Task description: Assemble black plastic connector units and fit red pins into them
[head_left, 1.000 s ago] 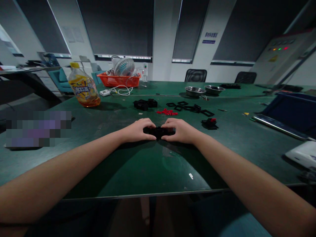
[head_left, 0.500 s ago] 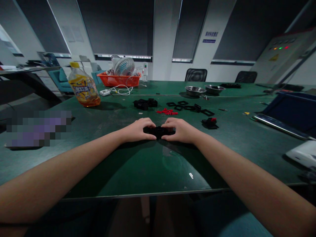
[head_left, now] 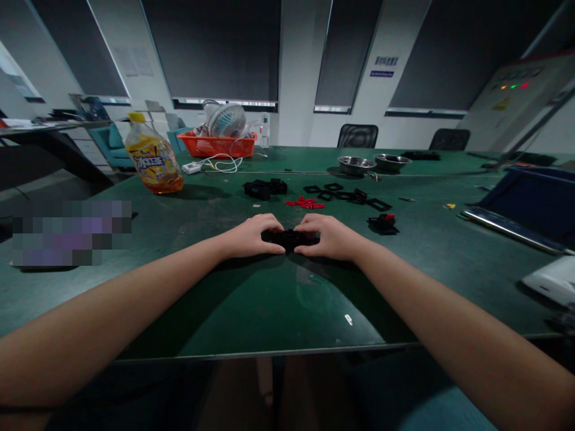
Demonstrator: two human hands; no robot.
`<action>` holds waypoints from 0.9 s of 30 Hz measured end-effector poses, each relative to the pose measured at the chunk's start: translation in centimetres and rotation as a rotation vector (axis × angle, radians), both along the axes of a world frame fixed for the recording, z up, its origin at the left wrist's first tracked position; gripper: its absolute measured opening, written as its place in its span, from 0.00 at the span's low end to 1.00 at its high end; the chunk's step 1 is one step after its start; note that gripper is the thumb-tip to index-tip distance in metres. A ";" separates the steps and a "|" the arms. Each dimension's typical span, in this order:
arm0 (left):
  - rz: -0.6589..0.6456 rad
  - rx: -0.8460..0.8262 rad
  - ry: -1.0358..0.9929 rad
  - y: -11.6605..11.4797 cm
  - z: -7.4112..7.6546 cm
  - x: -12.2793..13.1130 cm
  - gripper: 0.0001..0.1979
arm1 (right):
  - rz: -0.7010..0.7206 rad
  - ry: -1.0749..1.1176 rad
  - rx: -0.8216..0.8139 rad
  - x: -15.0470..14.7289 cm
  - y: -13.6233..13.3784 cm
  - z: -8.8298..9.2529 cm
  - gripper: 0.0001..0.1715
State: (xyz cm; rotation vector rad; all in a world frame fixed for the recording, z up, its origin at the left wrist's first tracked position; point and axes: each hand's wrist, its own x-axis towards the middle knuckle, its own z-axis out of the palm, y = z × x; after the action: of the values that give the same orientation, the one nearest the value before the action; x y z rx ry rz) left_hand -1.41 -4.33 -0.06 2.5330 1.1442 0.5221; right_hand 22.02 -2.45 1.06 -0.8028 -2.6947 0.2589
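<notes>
A dark black part [head_left: 291, 238] lies low over the green table, its exact kind hard to make out. My left hand [head_left: 254, 235] grips its left end, thumb on the near side and fingers on the far side. At the other end my right hand [head_left: 330, 236] holds it the same way. Just beyond are small red pieces [head_left: 305, 203] in a loose pile. Several black frame-shaped pieces [head_left: 345, 195] lie behind them, and a cluster of black blocks [head_left: 265, 188] sits to their left. A black piece with a red bit [head_left: 383, 223] rests right of my right hand.
On the left stand a bottle with a yellow cap [head_left: 154, 157] and a blurred-out flat object [head_left: 72, 236]. An orange basket [head_left: 218, 146] holds a fan. Two metal bowls [head_left: 356, 165] are farther back. A dark blue bin [head_left: 534, 200] and a white object [head_left: 550, 280] lie right.
</notes>
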 end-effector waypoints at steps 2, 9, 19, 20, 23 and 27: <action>0.000 0.002 -0.002 0.0 0.0 0.0 0.20 | 0.002 -0.007 0.000 0.0 0.0 0.0 0.19; -0.003 -0.001 -0.008 -0.1 0.0 0.1 0.20 | -0.006 -0.022 0.006 0.0 0.0 0.1 0.19; -0.009 0.002 -0.010 -0.1 0.0 0.0 0.19 | -0.010 -0.026 -0.013 -0.1 -0.2 0.2 0.20; -0.009 0.003 -0.011 0.0 0.0 0.0 0.20 | -0.012 -0.029 -0.013 -0.1 -0.2 0.3 0.19; -0.012 0.007 -0.009 0.0 -0.1 0.0 0.20 | -0.013 -0.027 -0.012 -0.2 -0.3 0.3 0.19; -0.014 0.007 -0.012 0.0 -0.1 0.0 0.19 | -0.011 -0.027 -0.003 -0.1 -0.2 0.2 0.18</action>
State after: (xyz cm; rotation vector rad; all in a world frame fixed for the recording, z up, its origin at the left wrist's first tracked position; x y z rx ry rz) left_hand -1.39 -4.30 -0.13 2.5385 1.1211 0.5374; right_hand 21.87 -2.67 1.30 -0.8277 -2.7146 0.2517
